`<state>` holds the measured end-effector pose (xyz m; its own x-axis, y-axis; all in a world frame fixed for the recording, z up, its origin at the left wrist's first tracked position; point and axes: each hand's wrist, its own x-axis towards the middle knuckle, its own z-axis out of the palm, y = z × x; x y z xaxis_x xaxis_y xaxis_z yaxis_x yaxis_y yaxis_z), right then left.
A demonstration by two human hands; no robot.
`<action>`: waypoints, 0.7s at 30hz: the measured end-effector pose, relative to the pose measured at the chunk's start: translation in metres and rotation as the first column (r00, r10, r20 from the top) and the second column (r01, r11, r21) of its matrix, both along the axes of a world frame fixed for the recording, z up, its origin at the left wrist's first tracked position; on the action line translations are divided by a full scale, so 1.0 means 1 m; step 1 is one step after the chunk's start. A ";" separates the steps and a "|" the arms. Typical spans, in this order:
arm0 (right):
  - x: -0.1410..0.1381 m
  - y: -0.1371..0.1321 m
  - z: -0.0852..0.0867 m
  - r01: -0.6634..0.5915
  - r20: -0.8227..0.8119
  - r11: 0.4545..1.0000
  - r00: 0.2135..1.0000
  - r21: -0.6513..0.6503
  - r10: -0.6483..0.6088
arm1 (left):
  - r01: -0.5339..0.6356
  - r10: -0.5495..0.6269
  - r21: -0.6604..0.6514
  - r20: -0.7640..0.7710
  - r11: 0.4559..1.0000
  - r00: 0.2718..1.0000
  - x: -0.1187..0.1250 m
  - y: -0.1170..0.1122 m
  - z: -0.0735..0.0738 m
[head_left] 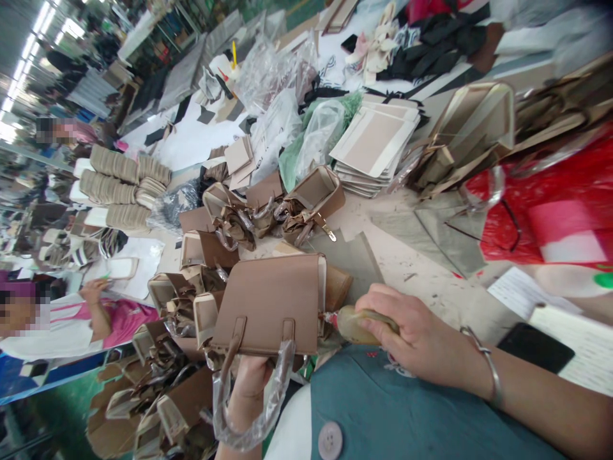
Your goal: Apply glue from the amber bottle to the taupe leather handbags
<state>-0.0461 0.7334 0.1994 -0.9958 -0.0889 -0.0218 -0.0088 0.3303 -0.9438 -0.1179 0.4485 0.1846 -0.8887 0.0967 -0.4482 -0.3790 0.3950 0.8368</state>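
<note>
My left hand (252, 378) is closed on a brown handbag (272, 291) near its handle side, with its fingers partly hidden behind the bag. Clear plastic wraps the bag's looped handle (282, 390), which hangs over my left wrist. My right hand (407, 329) is wrapped round a yellowish squeeze bottle (357, 324). The reddish tip of the bottle points at the bag's right side edge; whether it touches cannot be made out. Just beyond the bag, several similar part-made bags (311, 191) with plastic-wrapped straps lie on the table.
Stacked flat panels (376, 144) and clear plastic bags (275, 128) lie farther back. On the right are a red plastic sheet (517, 217), a phone (535, 347) and a notebook (589, 351). A carton (112, 409) of bags stands low left. Another person in pink (129, 319) works at the left.
</note>
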 end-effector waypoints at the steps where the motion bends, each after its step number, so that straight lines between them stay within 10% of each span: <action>1: -0.002 0.001 -0.002 0.028 -0.016 1.000 0.999 0.009 -0.028 | 0.001 -0.002 -0.038 -0.025 0.999 1.000 -0.002 0.001 0.002; 13: -0.009 0.009 -0.018 0.137 0.015 0.988 0.991 -0.075 -0.137 | -0.010 0.005 -0.129 -0.040 0.992 0.999 -0.013 0.009 0.007; 21: -0.007 0.009 -0.025 0.175 0.027 0.982 0.984 -0.067 -0.173 | 0.204 -0.218 -0.194 -0.053 0.959 0.974 -0.014 -0.016 -0.003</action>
<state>-0.0532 0.7429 0.1748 -0.9956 0.0838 -0.0429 0.0633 0.2590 -0.9638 -0.1321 0.4327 0.1816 -0.8880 0.2069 -0.4107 -0.2106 0.6111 0.7631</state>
